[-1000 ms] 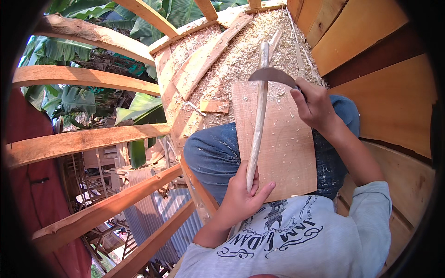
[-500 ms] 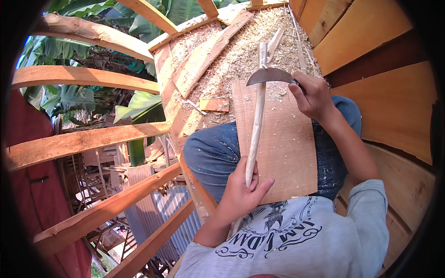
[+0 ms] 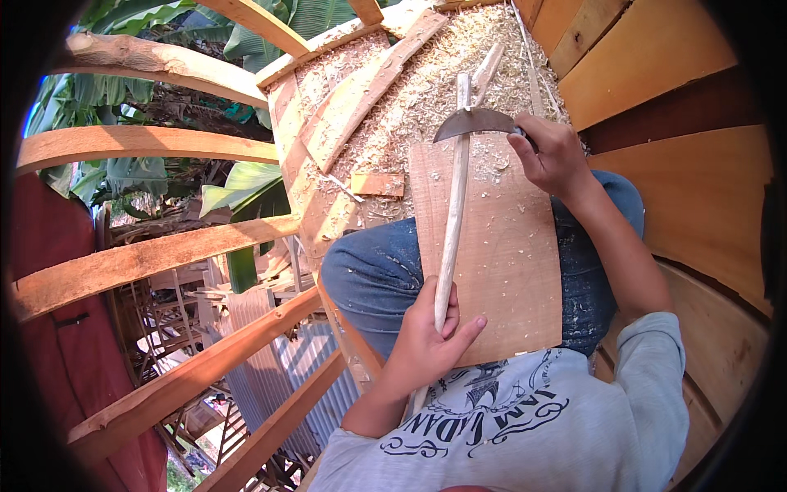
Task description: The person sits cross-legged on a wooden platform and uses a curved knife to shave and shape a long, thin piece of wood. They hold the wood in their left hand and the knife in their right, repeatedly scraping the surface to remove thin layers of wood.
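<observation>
My left hand (image 3: 430, 336) is closed around the lower end of a pale, peeled wooden stick (image 3: 453, 221), which slants up and away from me. My right hand (image 3: 551, 156) grips the handle of a curved knife (image 3: 477, 122), a sickle-like blade in dark metal. Its blade lies across the upper part of the stick, touching it, with the tip pointing left. Most of the handle is hidden in my fingers. Under the stick, a flat wooden board (image 3: 512, 271) rests over my lap and is dotted with small shavings.
Wood shavings (image 3: 410, 90) cover the floor ahead, with a long plank (image 3: 381, 90) and a small wood block (image 3: 379, 184) among them. Wooden rails (image 3: 156, 250) stand open on the left, above a drop with corrugated sheets (image 3: 316, 361). A plank wall (image 3: 664, 74) rises close on the right.
The blade has shifted slightly up the stick, toward its far end, and tilted a little. My left hand keeps its hold in nearly the same place.
</observation>
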{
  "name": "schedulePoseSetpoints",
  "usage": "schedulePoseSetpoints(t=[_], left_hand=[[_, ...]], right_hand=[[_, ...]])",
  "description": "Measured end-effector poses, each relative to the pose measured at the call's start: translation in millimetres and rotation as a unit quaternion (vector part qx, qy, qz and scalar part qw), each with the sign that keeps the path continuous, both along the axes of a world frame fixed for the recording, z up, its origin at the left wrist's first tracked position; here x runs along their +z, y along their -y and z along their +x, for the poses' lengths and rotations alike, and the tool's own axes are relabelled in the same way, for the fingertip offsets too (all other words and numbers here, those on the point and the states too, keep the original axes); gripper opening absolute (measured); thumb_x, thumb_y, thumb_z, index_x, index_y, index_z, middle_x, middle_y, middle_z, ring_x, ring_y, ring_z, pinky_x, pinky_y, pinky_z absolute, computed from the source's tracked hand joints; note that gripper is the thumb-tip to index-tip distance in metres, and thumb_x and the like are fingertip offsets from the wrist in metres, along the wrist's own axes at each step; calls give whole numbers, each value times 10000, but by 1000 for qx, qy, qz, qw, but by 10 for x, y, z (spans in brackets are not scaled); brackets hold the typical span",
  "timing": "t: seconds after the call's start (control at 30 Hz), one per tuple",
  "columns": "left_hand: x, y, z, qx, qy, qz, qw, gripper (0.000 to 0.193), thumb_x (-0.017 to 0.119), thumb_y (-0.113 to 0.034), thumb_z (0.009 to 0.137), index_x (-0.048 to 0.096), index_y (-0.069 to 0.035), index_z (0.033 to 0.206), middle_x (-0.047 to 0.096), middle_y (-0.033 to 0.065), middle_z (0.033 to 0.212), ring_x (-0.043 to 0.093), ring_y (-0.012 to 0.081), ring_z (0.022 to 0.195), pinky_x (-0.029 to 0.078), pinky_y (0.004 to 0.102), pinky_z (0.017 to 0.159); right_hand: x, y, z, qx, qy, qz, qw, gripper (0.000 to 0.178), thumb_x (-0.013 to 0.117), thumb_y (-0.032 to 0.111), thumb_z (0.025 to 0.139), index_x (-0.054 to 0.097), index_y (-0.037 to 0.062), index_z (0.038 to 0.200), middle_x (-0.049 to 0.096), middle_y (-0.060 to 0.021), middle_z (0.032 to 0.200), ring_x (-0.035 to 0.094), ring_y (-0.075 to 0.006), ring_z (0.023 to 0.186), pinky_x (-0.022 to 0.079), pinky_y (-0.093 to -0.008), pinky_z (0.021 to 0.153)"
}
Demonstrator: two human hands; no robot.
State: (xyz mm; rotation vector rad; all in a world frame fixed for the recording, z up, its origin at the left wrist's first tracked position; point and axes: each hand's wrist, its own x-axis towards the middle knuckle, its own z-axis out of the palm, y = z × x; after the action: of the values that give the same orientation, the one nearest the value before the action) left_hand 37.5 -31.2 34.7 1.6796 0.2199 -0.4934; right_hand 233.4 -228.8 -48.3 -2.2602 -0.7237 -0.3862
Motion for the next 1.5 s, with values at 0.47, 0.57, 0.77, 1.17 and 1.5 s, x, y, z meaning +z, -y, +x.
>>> schedulePoseSetpoints(t=[0.47, 0.57, 0.77, 1.17, 1.5], left_hand=[[5, 14, 170, 7, -20, -23, 1000, 333, 668, 27, 783, 382, -57, 931, 312, -74, 606, 283, -6, 533, 254, 156, 499], [31, 35, 241, 9, -13, -20, 1000, 332, 665, 28, 786, 378, -58, 929, 311, -74, 607, 285, -8, 533, 252, 152, 500], [-21, 4, 299, -1, -6, 5, 1000, 334, 666, 29, 786, 377, -65, 926, 311, -74, 607, 294, -7, 531, 256, 151, 499], [-74, -8, 255, 9, -20, -20, 1000, 320, 670, 0, 794, 380, -75, 907, 313, -80, 600, 285, -4, 534, 264, 156, 502], [44, 15, 290, -17, -29, -50, 998, 331, 681, 7, 783, 382, -80, 896, 321, -78, 614, 292, -3, 548, 267, 163, 515]], right_hand=[[-156, -5, 94, -19, -49, 25, 998, 205, 610, 261, 854, 553, 68, 819, 518, -93, 624, 578, -271, 535, 443, -370, 470], [44, -103, -16, 59, -27, 57, 996, 211, 581, 249, 885, 548, 56, 807, 529, -116, 600, 580, -282, 535, 445, -371, 466], [-43, 9, 175, -15, -70, 38, 997, 241, 575, 262, 898, 537, 48, 792, 530, -121, 594, 569, -292, 502, 451, -365, 465], [23, -123, 150, 98, -34, -8, 995, 230, 605, 284, 869, 541, 77, 790, 545, -93, 620, 593, -270, 539, 443, -378, 471], [-126, 143, 578, -169, -168, 98, 966, 296, 466, 272, 962, 547, 23, 825, 500, -156, 528, 552, -314, 488, 385, -388, 459]])
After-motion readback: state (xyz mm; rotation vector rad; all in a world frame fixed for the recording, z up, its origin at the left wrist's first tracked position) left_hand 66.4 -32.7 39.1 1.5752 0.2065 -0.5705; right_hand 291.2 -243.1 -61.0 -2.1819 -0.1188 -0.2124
